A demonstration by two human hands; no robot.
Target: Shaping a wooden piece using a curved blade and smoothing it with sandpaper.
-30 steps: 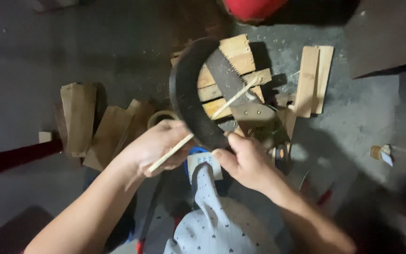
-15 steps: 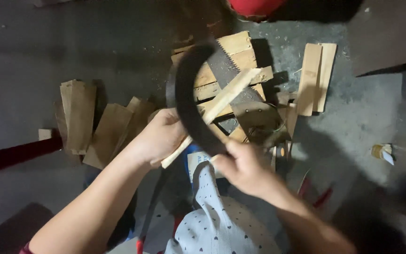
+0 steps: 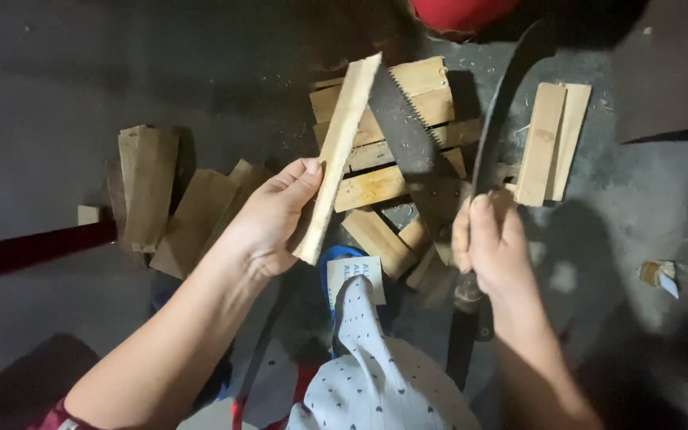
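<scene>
One thin wooden slat [image 3: 338, 155], light and stiff by the look of it, stands tilted in the left hand [image 3: 268, 219], gripped near its lower end. The right hand [image 3: 494, 247] is closed on the handle of a curved dark blade [image 3: 497, 103]. Behind lie a saw [image 3: 412, 147] and wood offcuts [image 3: 372, 187] on the floor [image 3: 81, 64]; the blade's edge is hard to make out.

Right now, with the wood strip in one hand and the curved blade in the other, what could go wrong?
1. The left hand holds the wood strip low, so a cut with the curved blade might slide down toward its fingers.
2. A saw lies teeth-up on the wood pieces between both hands; the right hand could graze it.
</scene>
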